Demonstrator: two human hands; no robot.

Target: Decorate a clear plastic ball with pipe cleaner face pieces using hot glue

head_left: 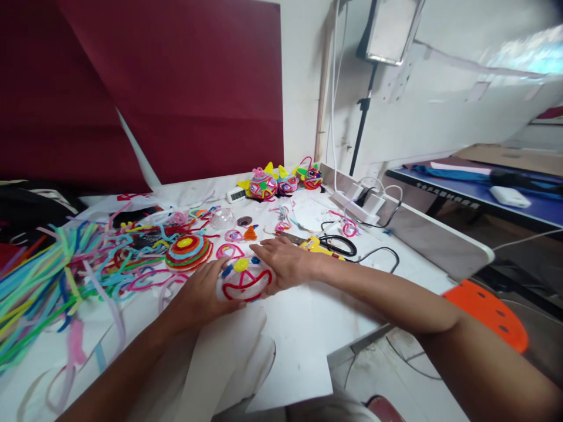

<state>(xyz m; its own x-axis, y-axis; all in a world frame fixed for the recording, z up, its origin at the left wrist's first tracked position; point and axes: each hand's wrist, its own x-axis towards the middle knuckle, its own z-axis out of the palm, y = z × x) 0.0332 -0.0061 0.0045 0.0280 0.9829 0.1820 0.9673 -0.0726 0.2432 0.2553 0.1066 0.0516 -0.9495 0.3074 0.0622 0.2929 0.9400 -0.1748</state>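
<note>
A clear, rounded plastic piece (247, 287) sits between my hands near the table's front edge. Red pipe cleaner outlines a mouth-like curve on it, with yellow and blue coiled bits above. My left hand (200, 293) grips it from the left, the thumb along its lower side. From the right, my right hand (285, 264) wraps round its edge, fingers over the top. Just behind lie a pink pipe cleaner loop (229, 252) and an orange piece (250, 232). Left of them rests a striped coiled dome (189, 252). Scissors (338, 245) and a yellow glue gun (314, 246) lie beyond my right hand.
Bundled pipe cleaners (48, 281) cover the table's left side. Several finished fish-like balls (264, 184) stand at the back beside a small white timer (236, 194). A power strip (360, 202) with cables lies along the right-hand rim. An orange stool (488, 313) stands at the right.
</note>
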